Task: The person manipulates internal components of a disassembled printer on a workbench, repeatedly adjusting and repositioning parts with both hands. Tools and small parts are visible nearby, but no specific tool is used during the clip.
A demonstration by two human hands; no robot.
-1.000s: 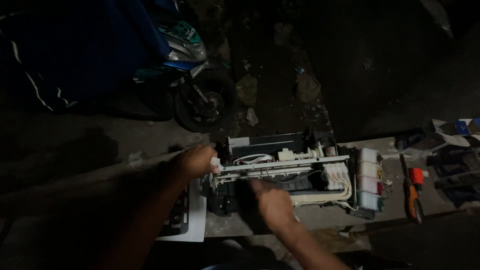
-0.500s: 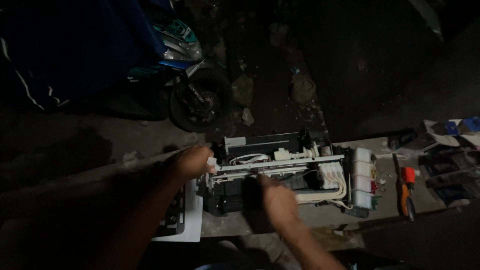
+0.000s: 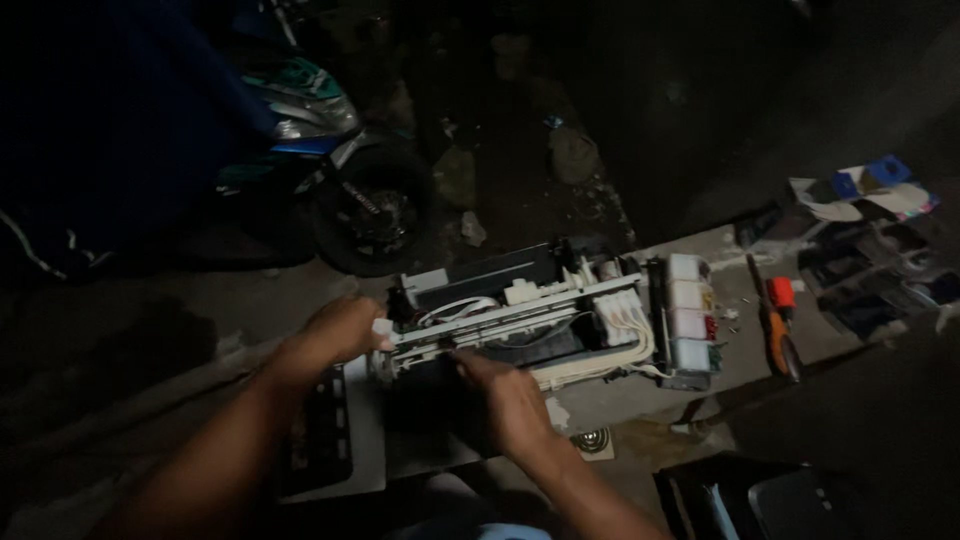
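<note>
An opened printer chassis [image 3: 540,315] with white rails, white tubes and a dark inner tray lies on a concrete floor. A row of white ink tanks [image 3: 690,320] is attached at its right end. My left hand [image 3: 340,330] grips the chassis at its left end. My right hand [image 3: 510,395] rests on the front edge near the middle, fingers curled against the frame; what it pinches is hidden in the dark.
A scooter [image 3: 330,170] with a black wheel stands behind the printer. A red-handled tool [image 3: 780,320] lies right of the tanks. Dark parts and a blue-and-white box [image 3: 870,185] sit far right. A grey panel [image 3: 340,440] lies under my left forearm. A floor drain [image 3: 592,440] is near my right wrist.
The view has shifted slightly, and my right hand has moved a little up and right along the printer's front edge. My left hand stays at the left end.
</note>
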